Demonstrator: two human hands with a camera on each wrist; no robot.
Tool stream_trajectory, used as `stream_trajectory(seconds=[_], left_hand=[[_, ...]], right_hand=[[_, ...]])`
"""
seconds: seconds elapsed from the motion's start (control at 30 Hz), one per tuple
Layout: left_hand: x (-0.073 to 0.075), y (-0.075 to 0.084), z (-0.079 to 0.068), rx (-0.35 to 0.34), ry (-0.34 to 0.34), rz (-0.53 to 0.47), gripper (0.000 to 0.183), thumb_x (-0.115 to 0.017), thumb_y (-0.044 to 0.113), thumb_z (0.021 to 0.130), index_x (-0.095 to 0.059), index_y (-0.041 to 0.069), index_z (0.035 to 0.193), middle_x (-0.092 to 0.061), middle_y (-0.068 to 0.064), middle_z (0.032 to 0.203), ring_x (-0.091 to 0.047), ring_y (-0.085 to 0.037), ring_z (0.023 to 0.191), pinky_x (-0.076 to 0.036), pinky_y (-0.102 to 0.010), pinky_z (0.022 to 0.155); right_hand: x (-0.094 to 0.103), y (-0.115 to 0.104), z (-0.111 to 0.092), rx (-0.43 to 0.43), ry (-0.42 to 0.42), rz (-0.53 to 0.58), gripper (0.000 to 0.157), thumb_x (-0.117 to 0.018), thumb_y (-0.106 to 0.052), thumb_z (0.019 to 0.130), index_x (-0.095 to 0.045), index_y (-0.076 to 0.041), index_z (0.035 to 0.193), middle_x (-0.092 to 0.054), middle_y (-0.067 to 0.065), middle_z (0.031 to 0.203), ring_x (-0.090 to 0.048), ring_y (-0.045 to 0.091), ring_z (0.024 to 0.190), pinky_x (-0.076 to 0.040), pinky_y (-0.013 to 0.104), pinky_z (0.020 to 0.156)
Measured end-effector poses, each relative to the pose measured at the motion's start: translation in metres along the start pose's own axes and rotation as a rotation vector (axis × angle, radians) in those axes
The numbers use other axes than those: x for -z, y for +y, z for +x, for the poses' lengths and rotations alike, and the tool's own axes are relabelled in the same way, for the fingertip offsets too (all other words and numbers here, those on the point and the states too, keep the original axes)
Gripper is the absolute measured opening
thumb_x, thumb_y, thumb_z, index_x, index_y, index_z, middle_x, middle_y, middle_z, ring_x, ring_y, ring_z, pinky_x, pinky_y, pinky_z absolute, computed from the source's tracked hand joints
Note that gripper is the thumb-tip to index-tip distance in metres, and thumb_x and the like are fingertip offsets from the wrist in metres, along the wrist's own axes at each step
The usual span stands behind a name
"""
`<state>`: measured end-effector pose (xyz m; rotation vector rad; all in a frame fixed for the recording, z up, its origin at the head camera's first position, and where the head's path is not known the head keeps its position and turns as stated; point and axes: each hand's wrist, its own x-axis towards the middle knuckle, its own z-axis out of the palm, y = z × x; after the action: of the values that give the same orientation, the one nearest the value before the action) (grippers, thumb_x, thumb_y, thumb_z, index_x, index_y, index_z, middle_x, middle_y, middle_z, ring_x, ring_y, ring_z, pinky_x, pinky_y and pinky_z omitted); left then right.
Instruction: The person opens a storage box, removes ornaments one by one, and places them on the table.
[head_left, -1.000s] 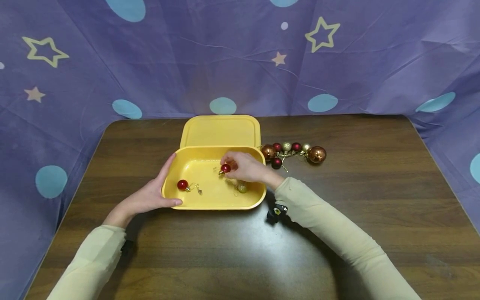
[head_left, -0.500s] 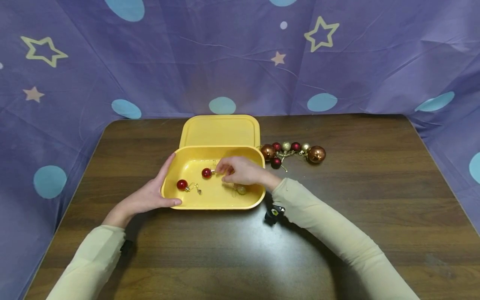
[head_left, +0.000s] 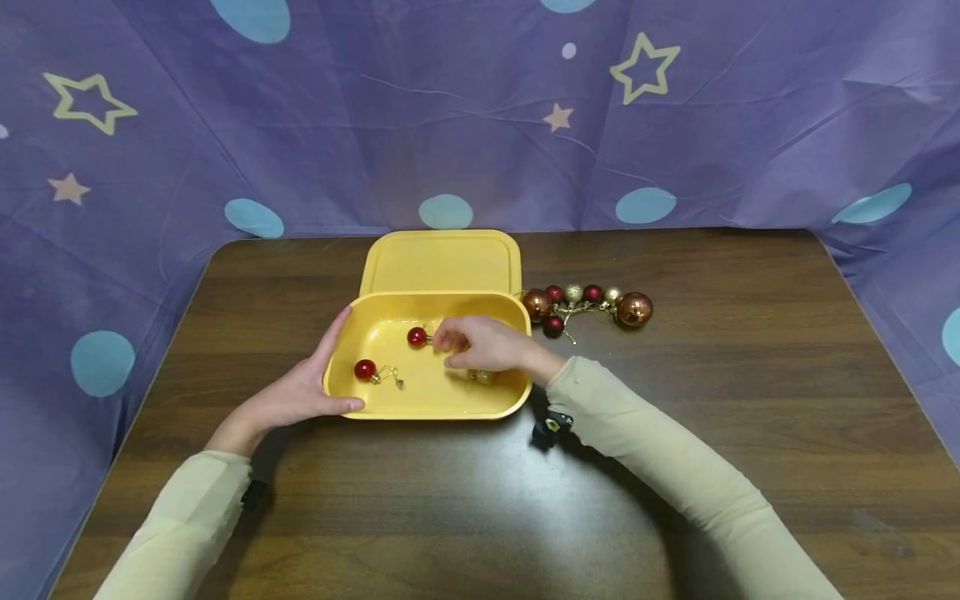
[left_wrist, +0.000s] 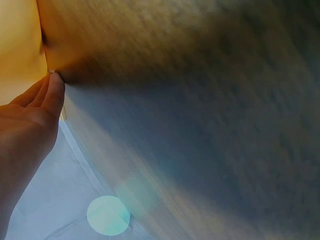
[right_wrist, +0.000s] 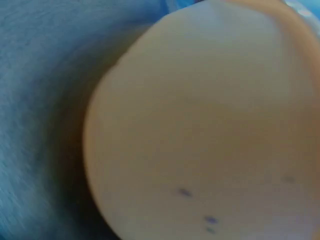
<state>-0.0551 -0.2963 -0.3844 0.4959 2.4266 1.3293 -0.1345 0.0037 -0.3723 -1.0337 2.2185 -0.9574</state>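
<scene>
My left hand (head_left: 303,392) grips the left end of a yellow plastic box (head_left: 420,412), thumb over the front rim and fingers along the outer side. In the left wrist view its fingertips (left_wrist: 56,80) lie against the box wall. Inside the box, my right hand (head_left: 487,343) has loosely bent fingers, thumb apart from them. Just left of its fingertips lies a red bauble (head_left: 417,337) with a gold cap. Another red bauble (head_left: 365,370) with a gold string lies farther left. A gold bauble (head_left: 483,377) is partly hidden below my right hand.
The yellow lid (head_left: 441,262) lies behind the box. To its right sits a cluster of ornaments, with a copper ball (head_left: 634,309) at its end, on the wooden table (head_left: 712,375). A blurred, pale rounded surface (right_wrist: 200,125) fills most of the right wrist view.
My right hand has let go of the red bauble, which now lies left of the fingers; it has since shifted slightly back. My left hand has stayed on the box.
</scene>
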Motion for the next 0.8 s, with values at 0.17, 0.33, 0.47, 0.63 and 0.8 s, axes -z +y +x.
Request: stream_trajectory(seconds=[0.17,0.33,0.47,0.63,0.8], left_hand=[[0.001,0.001,0.000,-0.003,0.000,-0.001,0.122,-0.082,0.010,0.077,0.011,0.033,0.154,0.000,-0.017,0.159,-0.027,-0.037,0.132,-0.026,-0.009,0.097],[0.001,0.001,0.000,0.003,-0.004,-0.002,0.122,-0.082,0.011,0.078,0.011,0.033,0.154,-0.001,-0.017,0.159,-0.028,-0.037,0.131,-0.026,-0.009,0.097],[0.000,0.000,0.000,-0.001,-0.003,-0.003,0.122,-0.082,0.011,0.077,0.011,0.032,0.154,0.000,-0.017,0.159,-0.026,-0.037,0.132,-0.025,-0.009,0.098],[0.000,0.000,0.000,-0.002,-0.004,-0.009,0.122,-0.082,0.010,0.077,0.010,0.032,0.154,-0.001,-0.016,0.159,-0.027,-0.037,0.131,-0.025,-0.010,0.098],[0.000,0.000,0.000,0.003,-0.007,-0.015,0.122,-0.082,0.011,0.077,0.010,0.033,0.154,-0.002,-0.017,0.159,-0.029,-0.036,0.130,-0.027,-0.010,0.097]], right_hand=[[0.012,-0.003,-0.007,0.024,-0.107,-0.019,0.027,-0.069,-0.008,0.087,-0.063,-0.003,0.113,-0.064,0.007,0.109,-0.057,0.016,0.099,-0.044,0.025,0.088],[0.023,-0.005,-0.012,0.037,-0.252,0.046,0.025,-0.068,-0.007,0.088,-0.065,-0.002,0.112,-0.065,0.007,0.110,-0.059,0.016,0.099,-0.045,0.026,0.087],[0.027,-0.004,-0.013,0.041,-0.357,0.078,0.028,-0.069,-0.005,0.086,-0.064,0.000,0.114,-0.065,0.010,0.112,-0.058,0.018,0.102,-0.044,0.026,0.089],[0.027,-0.004,-0.012,0.020,-0.444,0.031,0.032,-0.071,-0.006,0.085,-0.065,-0.004,0.117,-0.063,0.007,0.116,-0.055,0.020,0.110,-0.041,0.025,0.094],[0.024,-0.001,-0.010,0.015,-0.480,-0.048,0.034,-0.073,-0.007,0.082,-0.068,-0.009,0.116,-0.060,0.002,0.117,-0.052,0.018,0.110,-0.038,0.026,0.095]])
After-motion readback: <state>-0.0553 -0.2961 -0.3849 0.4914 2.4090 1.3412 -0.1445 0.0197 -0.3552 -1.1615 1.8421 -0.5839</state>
